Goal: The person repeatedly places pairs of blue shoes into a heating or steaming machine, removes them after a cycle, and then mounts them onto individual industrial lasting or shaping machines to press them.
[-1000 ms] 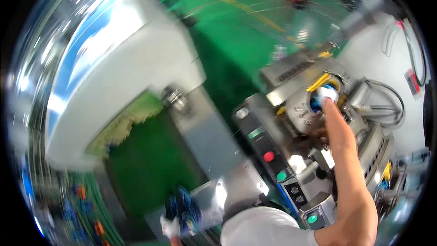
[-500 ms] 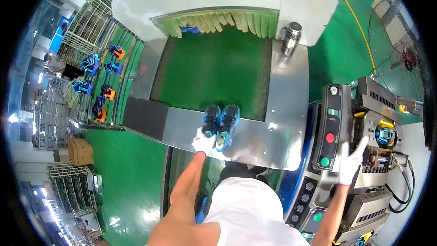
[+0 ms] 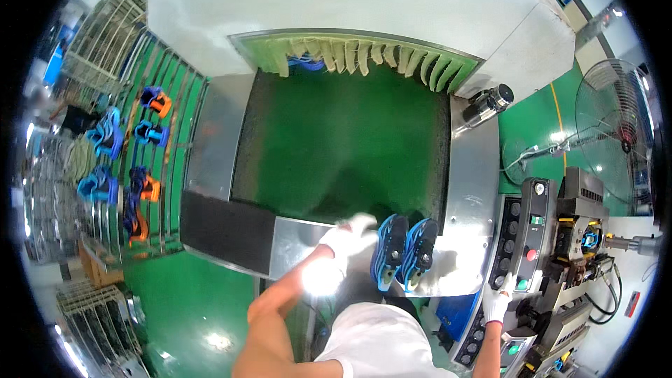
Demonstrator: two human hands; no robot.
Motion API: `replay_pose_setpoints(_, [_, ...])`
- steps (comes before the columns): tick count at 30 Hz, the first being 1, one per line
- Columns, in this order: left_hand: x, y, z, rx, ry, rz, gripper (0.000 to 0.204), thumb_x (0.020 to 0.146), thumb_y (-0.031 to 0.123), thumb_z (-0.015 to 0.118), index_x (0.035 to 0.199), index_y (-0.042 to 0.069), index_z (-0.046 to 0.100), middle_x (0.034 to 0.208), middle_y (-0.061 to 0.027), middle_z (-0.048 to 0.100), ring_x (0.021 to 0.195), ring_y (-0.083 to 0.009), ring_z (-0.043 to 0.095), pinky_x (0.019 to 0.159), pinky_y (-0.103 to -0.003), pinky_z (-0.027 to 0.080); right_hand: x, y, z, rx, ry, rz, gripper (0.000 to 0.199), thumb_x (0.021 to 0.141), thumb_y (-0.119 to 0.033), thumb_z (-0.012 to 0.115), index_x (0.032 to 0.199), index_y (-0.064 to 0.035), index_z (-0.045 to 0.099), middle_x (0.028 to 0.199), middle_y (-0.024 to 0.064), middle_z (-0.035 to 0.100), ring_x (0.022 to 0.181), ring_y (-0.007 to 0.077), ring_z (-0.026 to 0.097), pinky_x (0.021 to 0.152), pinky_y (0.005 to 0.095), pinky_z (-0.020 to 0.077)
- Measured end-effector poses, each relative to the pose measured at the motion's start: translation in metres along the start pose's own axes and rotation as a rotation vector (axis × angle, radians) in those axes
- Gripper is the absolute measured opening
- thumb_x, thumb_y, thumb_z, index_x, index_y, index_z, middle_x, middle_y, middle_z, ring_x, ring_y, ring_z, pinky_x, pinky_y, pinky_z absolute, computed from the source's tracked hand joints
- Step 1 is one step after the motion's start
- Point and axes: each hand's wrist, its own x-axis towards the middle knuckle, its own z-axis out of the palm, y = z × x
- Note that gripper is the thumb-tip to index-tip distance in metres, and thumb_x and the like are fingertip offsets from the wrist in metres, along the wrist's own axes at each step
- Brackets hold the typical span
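Note:
A pair of black and blue sneakers, a left shoe (image 3: 389,248) and a right shoe (image 3: 418,255), stands side by side on the metal ledge (image 3: 458,262) before the green conveyor belt (image 3: 343,140). My left hand (image 3: 348,236), in a white glove, hovers just left of the shoes, apart from them. Motion smears its fingers. Also gloved in white, my right hand (image 3: 497,301) is at the machine's control panel, a finger stretched up beside the green button (image 3: 521,285). Nothing shows in that hand. Whether the finger touches the button is unclear.
A steel thermos (image 3: 484,108) stands on the right metal edge. The belt runs under a fringed curtain (image 3: 364,56), with something blue behind it. Shoes in blue and orange sit on a rack (image 3: 168,168) at left. A fan (image 3: 616,108) stands at right beyond the pressing machine (image 3: 577,238).
My left hand has let go of the shoe and moved away from the pair. My right hand has come back from beside the press to the panel. The view has shifted.

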Motion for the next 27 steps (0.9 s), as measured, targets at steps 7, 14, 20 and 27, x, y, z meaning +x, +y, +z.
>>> replay_pose_setpoints(7, [0.237, -0.102, -0.232, 0.394, 0.768, 0.133, 0.052, 0.097, 0.023, 0.057, 0.146, 0.009, 0.048, 0.148, -0.0209, 0.050, 0.136, -0.0383, 0.050, 0.112, -0.048, 0.043, -0.124, -0.017, 0.045, -0.133, -0.339, 0.324, 0.074, 0.076, -0.023, 0.074, 0.140, 0.0077, 0.052, 0.144, 0.0321, 0.052, 0.130, 0.0426, 0.056, 0.110, 0.0440, 0.0451])
replay_pose_setpoints(14, [0.377, -0.102, -0.424, 0.698, 0.667, -0.375, 0.049, 0.095, 0.044, 0.051, 0.116, 0.006, 0.073, 0.122, -0.0265, 0.068, 0.116, -0.0416, 0.065, 0.102, -0.050, 0.050, -0.193, -0.006, 0.061, -0.201, -0.675, 0.730, 0.065, 0.077, -0.019, 0.084, 0.133, 0.0024, 0.060, 0.128, 0.0213, 0.067, 0.119, 0.0313, 0.065, 0.101, 0.0405, 0.0525])
replay_pose_setpoints(20, [0.390, -0.183, -0.420, 0.847, 0.930, -0.180, 0.039, 0.093, 0.045, 0.059, 0.093, 0.009, 0.074, 0.096, -0.0202, 0.072, 0.091, -0.0415, 0.071, 0.083, -0.054, 0.054, -0.208, 0.016, 0.081, 0.253, -0.535, 0.717, 0.031, 0.095, -0.019, 0.069, 0.121, -0.0010, 0.068, 0.113, 0.0166, 0.071, 0.106, 0.0317, 0.065, 0.096, 0.0398, 0.0505])
replay_pose_setpoints(27, [0.276, -0.146, -0.319, 0.460, 0.973, 0.139, 0.031, 0.100, 0.035, 0.061, 0.116, 0.010, 0.066, 0.119, -0.0187, 0.063, 0.106, -0.0412, 0.065, 0.092, -0.052, 0.052, -0.170, -0.029, 0.122, 0.293, -0.476, 0.712, 0.068, 0.083, -0.019, 0.083, 0.140, 0.0064, 0.055, 0.135, 0.0202, 0.064, 0.124, 0.0273, 0.063, 0.106, 0.0389, 0.0498])
